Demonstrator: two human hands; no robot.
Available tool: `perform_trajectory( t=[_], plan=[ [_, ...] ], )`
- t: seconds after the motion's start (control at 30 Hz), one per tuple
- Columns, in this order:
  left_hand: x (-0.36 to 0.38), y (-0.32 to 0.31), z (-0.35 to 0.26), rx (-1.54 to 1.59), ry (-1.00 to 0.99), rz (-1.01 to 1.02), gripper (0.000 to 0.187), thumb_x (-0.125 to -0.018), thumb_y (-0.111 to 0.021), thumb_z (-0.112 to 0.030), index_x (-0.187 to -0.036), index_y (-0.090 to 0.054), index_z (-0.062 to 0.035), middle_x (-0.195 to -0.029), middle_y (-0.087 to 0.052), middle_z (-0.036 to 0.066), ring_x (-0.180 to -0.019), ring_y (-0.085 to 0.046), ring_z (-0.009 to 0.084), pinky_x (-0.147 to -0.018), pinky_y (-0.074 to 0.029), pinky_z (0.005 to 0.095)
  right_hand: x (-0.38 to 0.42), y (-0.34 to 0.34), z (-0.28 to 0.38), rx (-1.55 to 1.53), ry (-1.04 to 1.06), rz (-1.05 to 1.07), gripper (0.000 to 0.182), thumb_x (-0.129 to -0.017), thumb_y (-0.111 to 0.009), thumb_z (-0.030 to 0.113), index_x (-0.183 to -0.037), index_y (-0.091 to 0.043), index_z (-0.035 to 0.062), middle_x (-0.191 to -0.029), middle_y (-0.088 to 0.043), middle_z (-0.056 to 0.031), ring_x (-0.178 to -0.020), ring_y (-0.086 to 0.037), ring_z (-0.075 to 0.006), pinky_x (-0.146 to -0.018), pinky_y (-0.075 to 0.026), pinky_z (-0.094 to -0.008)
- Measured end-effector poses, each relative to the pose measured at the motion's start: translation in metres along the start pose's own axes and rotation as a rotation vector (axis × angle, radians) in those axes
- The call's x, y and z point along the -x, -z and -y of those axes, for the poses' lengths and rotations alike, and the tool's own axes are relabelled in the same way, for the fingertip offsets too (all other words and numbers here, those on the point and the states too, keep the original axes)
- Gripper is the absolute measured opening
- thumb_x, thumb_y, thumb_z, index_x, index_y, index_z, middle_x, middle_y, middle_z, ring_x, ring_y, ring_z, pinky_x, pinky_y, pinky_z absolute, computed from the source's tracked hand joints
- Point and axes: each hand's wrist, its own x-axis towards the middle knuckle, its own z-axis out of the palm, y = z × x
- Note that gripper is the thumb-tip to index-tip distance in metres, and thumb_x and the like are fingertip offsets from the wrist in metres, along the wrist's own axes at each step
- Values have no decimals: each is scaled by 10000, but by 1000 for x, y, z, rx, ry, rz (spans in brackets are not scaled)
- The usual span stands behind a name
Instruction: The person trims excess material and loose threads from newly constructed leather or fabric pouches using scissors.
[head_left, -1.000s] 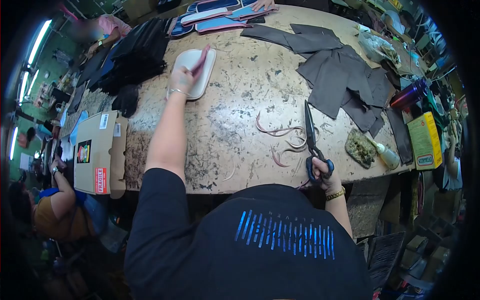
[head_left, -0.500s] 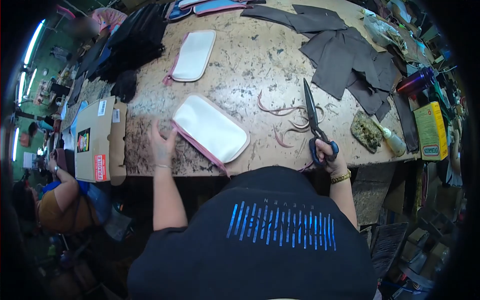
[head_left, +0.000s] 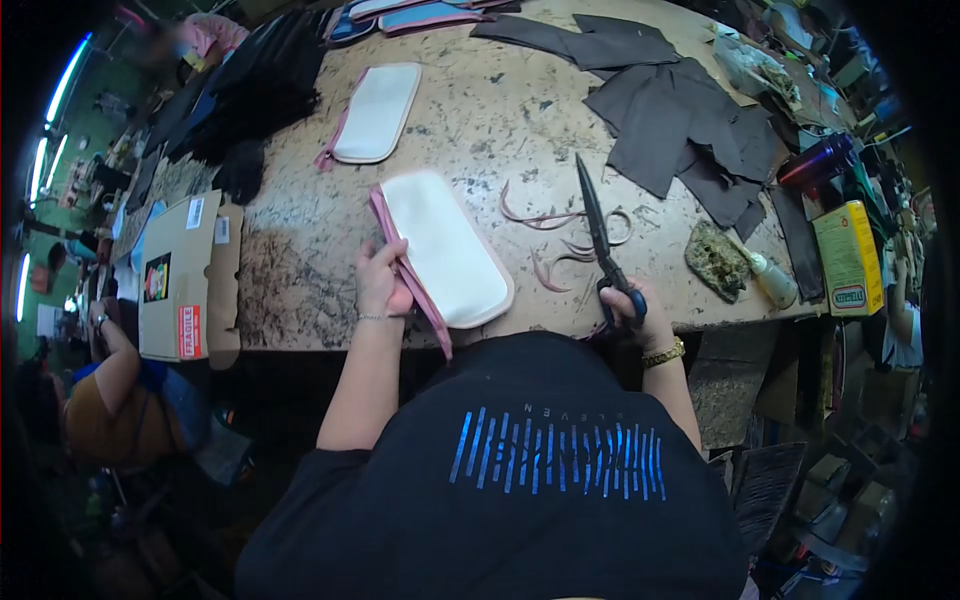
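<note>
A white zip pouch (head_left: 445, 245) with pink edging lies tilted near the table's front edge. My left hand (head_left: 383, 282) grips its pink zipper side, the fingers closed on that edge. Held by the handles in my right hand (head_left: 637, 318) are large dark scissors (head_left: 596, 225), blades together and pointing away from me. Thin pink trimmed strips (head_left: 545, 220) lie curled between the pouch and the scissors. Farther back rests a second white pouch (head_left: 375, 112) with a pink zipper, apart from both hands.
Dark fabric pieces (head_left: 655, 120) spread over the back right. A mottled lump (head_left: 716, 262), a small bottle (head_left: 774, 282) and a yellow tin (head_left: 850, 260) stand at right. On the left are a cardboard box (head_left: 178, 280) and a black stack (head_left: 255, 85). A seated person (head_left: 125, 405) is beyond.
My left hand has moved right and taken hold of the pouch's zipper edge. The pouch has turned more upright in view. My right hand still holds the scissors.
</note>
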Motion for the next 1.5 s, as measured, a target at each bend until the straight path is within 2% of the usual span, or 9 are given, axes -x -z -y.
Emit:
perform_trajectory(
  t=[0.1, 0.17, 0.3, 0.4, 0.53, 0.63, 0.87, 1.13, 1.5],
  plan=[
    [32, -19, -24, -131, 462, 386, 249, -698, -533, -23, -940, -485, 13, -845, -553, 89, -765, -549, 173, -674, -460, 282, 0, 0, 0, 8, 19, 26, 218, -707, -633, 192, -610, -485, 65, -452, -428, 20, -358, -371, -51, -336, -277, -185],
    [38, -21, -13, -451, 535, 516, 288, -704, -525, -71, -976, -470, 6, -913, -547, 126, -762, -561, 175, -670, -479, 326, -1, -1, 0, -36, 32, 60, 219, -710, -631, 179, -597, -480, 67, -451, -424, 24, -357, -369, -53, -335, -278, -189],
    [51, -53, -3, -192, 589, 543, 317, -715, -544, -96, -1005, -458, 1, -927, -547, 136, -788, -565, 210, -692, -477, 352, -2, -1, -2, 14, 25, 55, 219, -710, -632, 168, -592, -478, 65, -449, -415, 30, -354, -355, -51, -333, -271, -190],
    [50, -72, 10, -25, 842, 494, 386, -752, -535, -114, -1087, -401, 22, -1021, -506, 157, -912, -529, 268, -808, -428, 407, 3, -5, 7, 53, 34, 81, 199, -710, -632, 174, -616, -497, 62, -474, -429, 33, -382, -368, -42, -356, -288, -182],
    [36, -72, 12, 87, 707, 617, 400, -780, -476, -93, -1143, -356, 24, -1062, -482, 165, -951, -506, 280, -843, -396, 432, 6, -4, 3, 2, 39, 110, 189, -710, -632, 180, -650, -498, 61, -515, -439, 42, -429, -389, -34, -395, -314, -170],
    [34, -89, -29, 463, 340, 702, 433, -814, -448, -195, -1183, -313, -12, -1126, -449, 134, -1037, -436, 298, -893, -330, 464, 8, 1, -7, -111, 88, 115, 238, -691, -651, 223, -666, -471, 69, -521, -429, 48, -441, -392, -35, -402, -309, -165],
    [52, -116, -69, 480, -80, 904, 293, -817, -419, -95, -1094, -392, -5, -1051, -495, 141, -942, -517, 266, -807, -441, 422, 27, -24, 30, -101, 194, 207, 504, -574, -698, 444, -787, -480, 42, -693, -442, 13, -578, -428, -54, -512, -357, -174],
    [57, -116, -46, 616, 132, 707, 279, -802, -436, -68, -1075, -412, -16, -1041, -503, 130, -943, -513, 258, -814, -433, 421, 26, -33, 54, 83, 291, 218, 616, -520, -700, 513, -808, -493, 9, -670, -439, -22, -633, -430, -89, -565, -366, -225],
    [63, -118, -31, 411, -41, 739, 233, -791, -449, -43, -1022, -455, -11, -989, -534, 122, -885, -547, 236, -807, -442, 393, 21, -28, 69, 345, 343, 198, 570, -508, -727, 468, -756, -499, 7, -626, -461, -31, -594, -440, -114, -558, -371, -239]
  ],
)
